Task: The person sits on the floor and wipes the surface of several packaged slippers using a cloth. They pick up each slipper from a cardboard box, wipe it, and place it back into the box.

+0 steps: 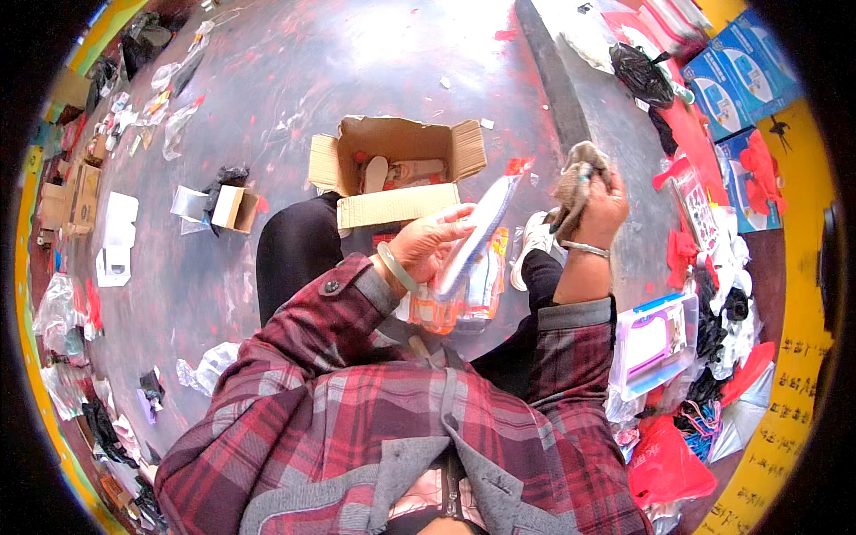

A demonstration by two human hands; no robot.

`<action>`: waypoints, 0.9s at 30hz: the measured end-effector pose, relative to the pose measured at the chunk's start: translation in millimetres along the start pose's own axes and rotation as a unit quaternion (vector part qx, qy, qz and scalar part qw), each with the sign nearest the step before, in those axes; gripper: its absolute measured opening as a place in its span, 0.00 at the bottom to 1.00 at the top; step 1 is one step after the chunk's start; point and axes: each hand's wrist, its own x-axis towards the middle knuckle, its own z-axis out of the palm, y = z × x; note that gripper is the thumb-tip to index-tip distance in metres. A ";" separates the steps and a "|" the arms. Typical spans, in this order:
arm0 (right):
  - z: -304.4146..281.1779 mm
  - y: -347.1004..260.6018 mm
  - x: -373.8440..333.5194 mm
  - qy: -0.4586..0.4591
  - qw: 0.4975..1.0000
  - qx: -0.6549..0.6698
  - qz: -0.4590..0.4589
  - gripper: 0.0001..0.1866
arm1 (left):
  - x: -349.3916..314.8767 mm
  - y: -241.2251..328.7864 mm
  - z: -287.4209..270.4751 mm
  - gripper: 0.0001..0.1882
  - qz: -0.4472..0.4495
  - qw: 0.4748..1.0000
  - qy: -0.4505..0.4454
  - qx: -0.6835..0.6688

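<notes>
In the head view, your left hand [426, 245] pinches the flat white-and-blue packet [479, 234] in front of you, above some orange packs [435, 316]. It looks light, bendy, maybe slippery; hold its long edge. Your right hand [604, 207] grips a soft-looking rag [573, 185]. The packet's back is hidden.

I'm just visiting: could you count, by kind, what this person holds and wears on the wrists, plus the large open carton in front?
Long pale item, in the left hand: 1
Greyish-brown cloth, in the right hand: 1
Wrist bands, one on each wrist: 2
Large open carton: 1
Total: 5
</notes>
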 end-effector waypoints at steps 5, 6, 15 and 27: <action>-28.3 -7.9 7.4 -0.093 0.961 0.224 0.131 0.14 | 1.3 9.1 -10.6 0.17 -0.006 0.993 0.062 0.105; -29.8 -7.5 7.0 -0.120 0.948 0.259 0.143 0.15 | 0.7 10.3 -13.2 0.16 -0.010 0.989 0.076 0.128; 2.4 -11.5 -16.8 -0.156 0.962 0.184 0.126 0.16 | 3.9 7.4 -15.6 0.22 -0.016 0.988 0.007 0.151; 52.6 12.9 -62.1 -0.331 0.903 -0.191 -0.198 0.15 | 26.3 -8.0 -34.8 0.26 0.054 0.997 -0.054 0.028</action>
